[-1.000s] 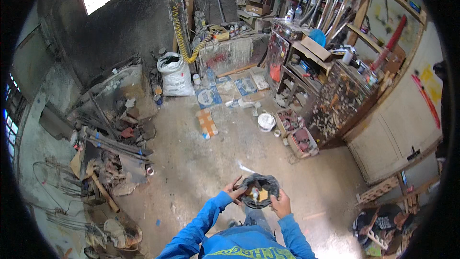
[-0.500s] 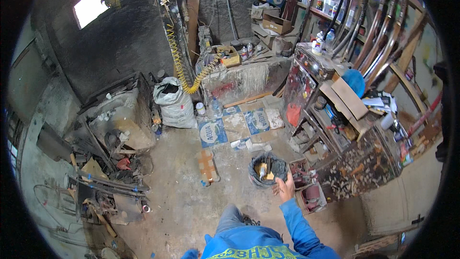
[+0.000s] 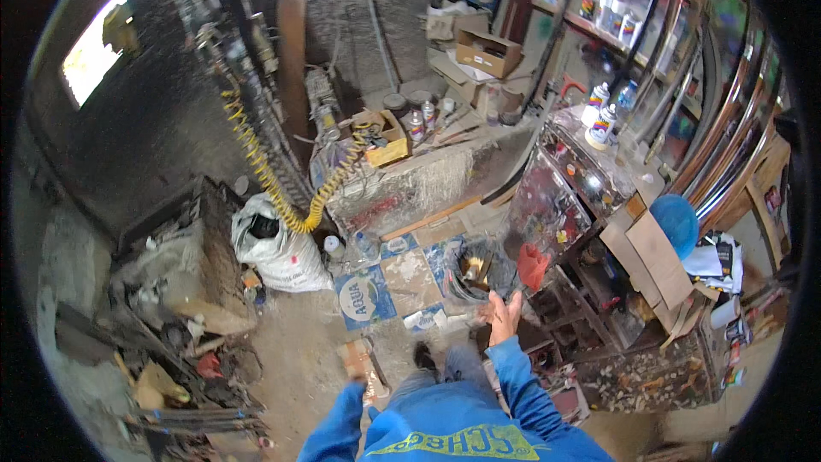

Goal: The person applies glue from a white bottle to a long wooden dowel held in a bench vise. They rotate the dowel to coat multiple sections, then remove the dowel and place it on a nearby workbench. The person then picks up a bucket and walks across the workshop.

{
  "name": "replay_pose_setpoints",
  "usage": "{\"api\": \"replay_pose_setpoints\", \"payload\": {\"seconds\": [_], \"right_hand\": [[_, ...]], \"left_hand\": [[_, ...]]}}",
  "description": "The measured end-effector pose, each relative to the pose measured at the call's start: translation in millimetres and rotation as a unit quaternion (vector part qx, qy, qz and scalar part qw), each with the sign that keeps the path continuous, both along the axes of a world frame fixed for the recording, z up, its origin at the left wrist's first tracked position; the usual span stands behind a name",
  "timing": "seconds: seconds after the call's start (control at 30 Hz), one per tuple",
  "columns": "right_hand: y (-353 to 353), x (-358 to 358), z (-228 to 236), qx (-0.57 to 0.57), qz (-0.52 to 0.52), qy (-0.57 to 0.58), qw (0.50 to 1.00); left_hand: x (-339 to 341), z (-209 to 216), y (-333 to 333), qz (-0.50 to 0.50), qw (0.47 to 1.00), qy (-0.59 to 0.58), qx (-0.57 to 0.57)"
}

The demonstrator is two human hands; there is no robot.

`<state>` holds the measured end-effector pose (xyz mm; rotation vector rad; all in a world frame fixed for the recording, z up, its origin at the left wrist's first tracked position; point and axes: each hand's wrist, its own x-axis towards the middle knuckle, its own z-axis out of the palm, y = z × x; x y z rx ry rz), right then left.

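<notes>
A round bin lined with a dark plastic bag is held out in front of me by my right hand. That hand grips the bin at its near side, with the thumb up. Inside the bin lie light wooden scraps and something dark. Low on the left, my left hand is smeared by motion. It hangs above a taped piece of brown cardboard on the floor, and its fingers cannot be made out.
Flattened blue and brown cardboard covers the floor ahead. A white sack stands left of it, below a yellow coiled hose. To the right are a cluttered wooden cabinet and folded cardboard.
I have stepped forward, and the bin in my right hand is now over the flattened cardboard. My left forearm and hand have come into view.
</notes>
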<state>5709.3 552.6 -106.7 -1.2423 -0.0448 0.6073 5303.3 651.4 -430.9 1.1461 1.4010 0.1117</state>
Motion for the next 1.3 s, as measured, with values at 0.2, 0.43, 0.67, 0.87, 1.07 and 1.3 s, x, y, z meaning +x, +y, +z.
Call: {"api": "replay_pose_setpoints", "payload": {"seconds": [0.2, 0.43, 0.67, 0.87, 1.07, 1.3], "right_hand": [[116, 68, -2, -0.052, -0.039, -0.128, 0.990], [257, 174, -48, -0.067, 0.055, -0.025, 0.996], [367, 318, -76, -0.229, 0.188, -0.106, 0.949], [417, 408, -85, -0.270, 0.163, -0.233, 0.920], [445, 444, -121, -0.097, 0.050, 0.011, 0.994], [331, 359, -219, -0.177, -0.064, 0.177, 0.966]], "left_hand": [[251, 162, 244, -0.036, 0.957, -0.283, 0.059], [455, 266, 327, -0.157, 0.944, -0.290, 0.029], [567, 245, 449, -0.133, 0.953, -0.264, -0.071], [683, 175, 516, -0.235, 0.953, -0.161, 0.101], [814, 94, 590, -0.315, 0.897, -0.092, 0.295], [988, 36, 682, -0.309, 0.884, -0.061, 0.346]]}}
